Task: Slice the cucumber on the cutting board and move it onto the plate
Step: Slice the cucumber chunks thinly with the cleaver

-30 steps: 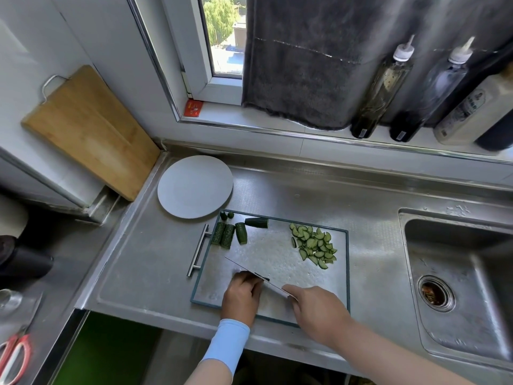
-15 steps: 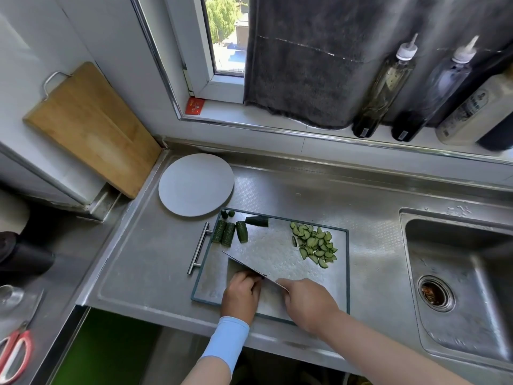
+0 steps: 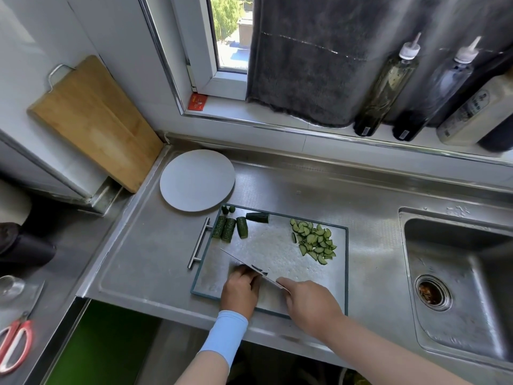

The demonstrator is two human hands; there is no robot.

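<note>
Two hands: both work at the near edge of the cutting board [image 3: 277,245] (a steel one, with a bar handle at its left end).
Right hand [image 3: 311,304]: fingers wrapped round the handle of the knife [image 3: 244,261], whose blade slants to the far left over the board's near half.
Left hand [image 3: 240,290]: fingers curled down against the blade's left side; a dark sliver shows at the fingertips, but I cannot tell whether they hold anything.
Cucumber slices [image 3: 315,241]: half-moons heaped on the board's far right part.
Cucumber chunks [image 3: 229,232]: uncut lengths lying in the board's far left corner.
Plate [image 3: 197,180]: round and grey, on the counter [image 3: 138,259] just beside the board's far left corner.
Sink [image 3: 458,273]: set in the counter, right of the board.
</note>
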